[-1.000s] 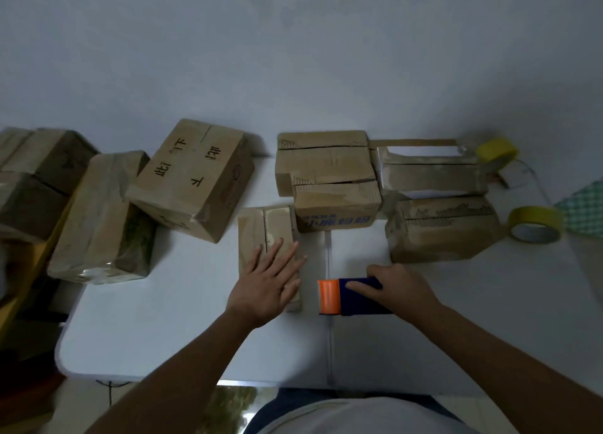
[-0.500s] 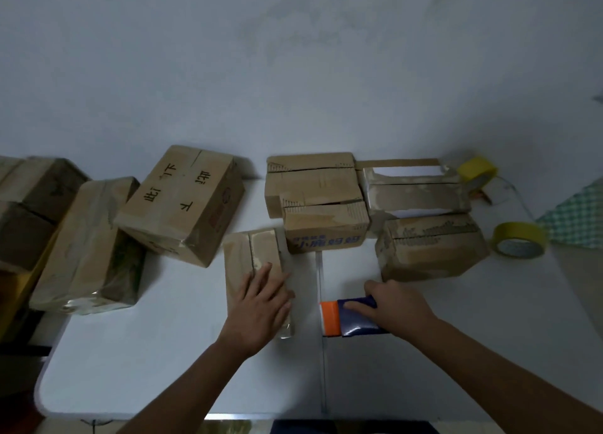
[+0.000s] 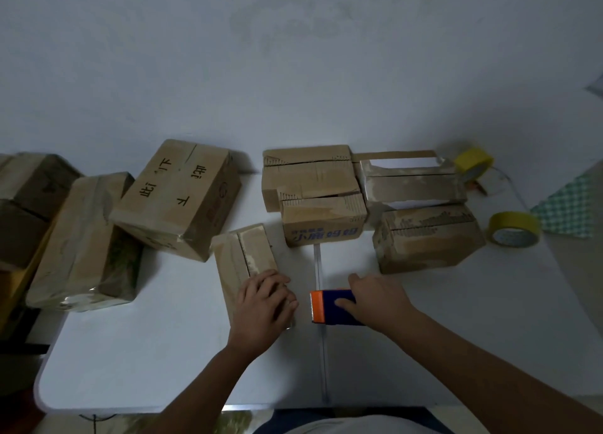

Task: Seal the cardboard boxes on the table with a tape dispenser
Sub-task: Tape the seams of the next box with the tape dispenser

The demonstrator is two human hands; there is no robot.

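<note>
Spanning the view: white surface [image 3: 137, 361]
Small box: [image 3: 243, 260] lying near the surface's middle
Left hand: [image 3: 264, 306] fingers curled over the small box's near end
Right hand: [image 3: 378, 299] gripping blue-and-orange tape dispenser [image 3: 329, 306], just beside the small box
</note>
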